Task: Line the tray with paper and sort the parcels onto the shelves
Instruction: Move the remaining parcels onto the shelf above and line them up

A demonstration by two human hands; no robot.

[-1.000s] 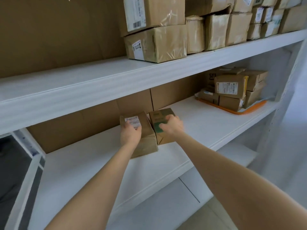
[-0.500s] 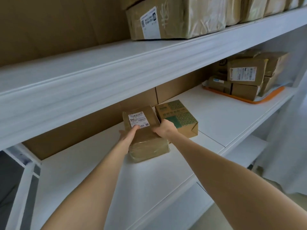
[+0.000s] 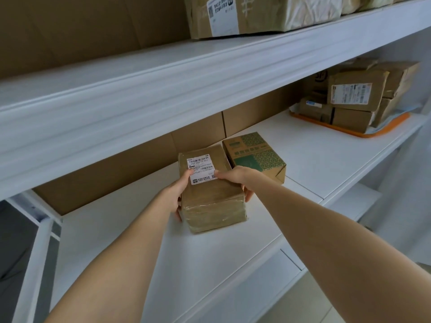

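Note:
A brown taped parcel [image 3: 211,197] with a white label lies on the middle shelf [image 3: 310,157]. My left hand [image 3: 176,194] grips its left side, thumb on the label's corner. My right hand [image 3: 238,179] grips its right side, thumb on top and fingers down the right face. Touching it on the right stands a brown parcel with a green pattern [image 3: 255,155]. At the shelf's far right an orange tray [image 3: 382,130] holds several stacked brown parcels [image 3: 354,96], with pale paper showing at its rim.
The upper shelf [image 3: 163,73] carries a large labelled parcel [image 3: 254,14] and others beside it. Brown cardboard [image 3: 112,173] backs the shelves. A lower shelf [image 3: 251,287] shows under my right forearm. A white upright post [image 3: 35,264] stands at the left.
My right hand left the green-patterned parcel and took the right side of the labelled parcel. That parcel now sits nearer the shelf's front, and my view has moved closer.

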